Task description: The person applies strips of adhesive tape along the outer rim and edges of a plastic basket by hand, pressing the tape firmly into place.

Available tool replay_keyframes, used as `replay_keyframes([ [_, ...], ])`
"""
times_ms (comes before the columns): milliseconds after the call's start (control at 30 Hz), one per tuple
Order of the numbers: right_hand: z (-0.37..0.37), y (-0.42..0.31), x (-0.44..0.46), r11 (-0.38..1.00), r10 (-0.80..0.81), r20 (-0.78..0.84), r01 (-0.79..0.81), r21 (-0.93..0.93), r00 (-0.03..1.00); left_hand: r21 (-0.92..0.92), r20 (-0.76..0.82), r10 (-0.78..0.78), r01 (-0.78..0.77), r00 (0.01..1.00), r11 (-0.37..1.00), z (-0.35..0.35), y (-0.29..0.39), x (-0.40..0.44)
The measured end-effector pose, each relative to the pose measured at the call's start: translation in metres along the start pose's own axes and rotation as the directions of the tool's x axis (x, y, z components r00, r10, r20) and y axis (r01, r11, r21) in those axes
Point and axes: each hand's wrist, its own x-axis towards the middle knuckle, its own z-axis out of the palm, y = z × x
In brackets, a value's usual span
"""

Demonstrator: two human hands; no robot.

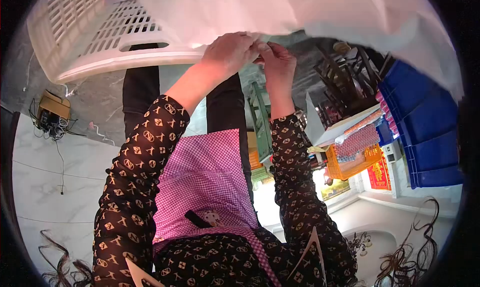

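Observation:
A large white sheet (300, 12) spreads across the top of the head view. At its lower edge, my left hand (230, 53) is closed, with the fingertips pinched together. My right hand (278, 62) is also closed, its thumb and fingers meeting close beside the left fingertips. Whatever lies between the fingers is too small and hidden to make out. Left of the hands, the white plastic basket (75, 69) has slotted walls and a handle opening, and the sheet overlaps it.
A blue crate (425, 127) stands at the right, near an orange basket (352, 162) and dark wooden stools (345, 77). A green stool (260, 117) is behind my right forearm. Cables and an open cardboard box (54, 106) lie at the left.

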Motion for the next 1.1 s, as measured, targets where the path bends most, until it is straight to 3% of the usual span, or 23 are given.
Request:
replay_keyframes([
  [167, 0.009, -0.015, -0.005, 0.988, 0.032, -0.074, -0.043, -0.149, 0.997, 0.107, -0.24, 0.223, -0.203, 0.945, 0.973, 0.02, -0.02, 0.003],
  [200, 0.009, -0.015, -0.003, 0.986, 0.04, -0.121, -0.059, -0.158, 0.992, 0.099, -0.251, 0.207, -0.188, 0.946, 0.977, 0.02, -0.018, 0.002],
  [467, 0.009, -0.014, -0.002, 0.991, 0.024, -0.054, -0.031, -0.129, 0.998, 0.059, -0.317, 0.155, -0.143, 0.936, 0.988, 0.026, -0.019, 0.002],
  [633, 0.004, -0.01, -0.001, 0.992, 0.038, -0.038, -0.043, -0.121, 0.999, -0.006, -0.254, 0.161, -0.168, 0.954, 0.986, 0.025, -0.03, 0.009],
  [700, 0.004, -0.011, -0.001, 0.994, 0.042, -0.038, -0.046, -0.102, 0.998, -0.082, -0.004, -0.026, 0.026, 1.0, 0.996, 0.014, -0.024, 0.012],
  [733, 0.005, -0.012, -0.001, 0.995, 0.037, -0.034, -0.04, -0.095, 0.999, -0.103, -0.02, 0.068, -0.07, 0.997, 0.992, 0.013, -0.032, 0.013],
  [867, 0.003, -0.008, 0.001, 0.993, 0.054, -0.022, -0.056, -0.103, 0.998, -0.051, 0.062, -0.039, 0.042, 0.997, 0.998, 0.004, -0.034, 0.015],
  [967, 0.003, -0.007, 0.001, 0.996, 0.03, -0.025, -0.032, -0.085, 0.999, -0.032, 0.058, 0.064, -0.062, 0.996, 0.998, -0.002, -0.031, 0.013],
  [1100, 0.003, -0.005, 0.001, 0.996, 0.048, -0.044, -0.051, -0.078, 0.998, 0.188, 0.003, 0.069, -0.068, 0.998, 0.98, 0.003, -0.015, 0.011],
])
